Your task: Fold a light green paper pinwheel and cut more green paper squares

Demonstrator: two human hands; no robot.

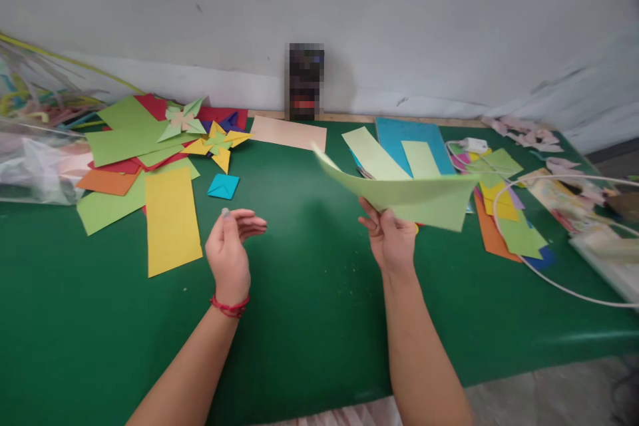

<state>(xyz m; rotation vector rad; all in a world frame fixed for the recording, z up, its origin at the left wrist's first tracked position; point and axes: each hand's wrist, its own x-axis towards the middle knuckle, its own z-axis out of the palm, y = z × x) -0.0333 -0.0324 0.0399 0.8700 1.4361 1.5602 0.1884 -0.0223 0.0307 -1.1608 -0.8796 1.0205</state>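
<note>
A light green sheet of paper [409, 200] is pinched by its near edge in my right hand [392, 236], raised above the table and curving up at its left end. My left hand [230, 249] hovers over the green table with its fingers apart and nothing in it; a red cord bracelet [230, 307] circles that wrist. Just beyond my left hand lies a small folded blue paper square [223, 186]. To its left is a yellow paper sheet [173, 223].
Green, red and orange sheets [120, 140] pile up at the left, with folded paper stars [217, 144] on them. At the back right lie a blue sheet [412, 136] and paler strips. A white cable [499, 213] loops over paper scraps. A pixelated dark object [305, 80] leans on the wall.
</note>
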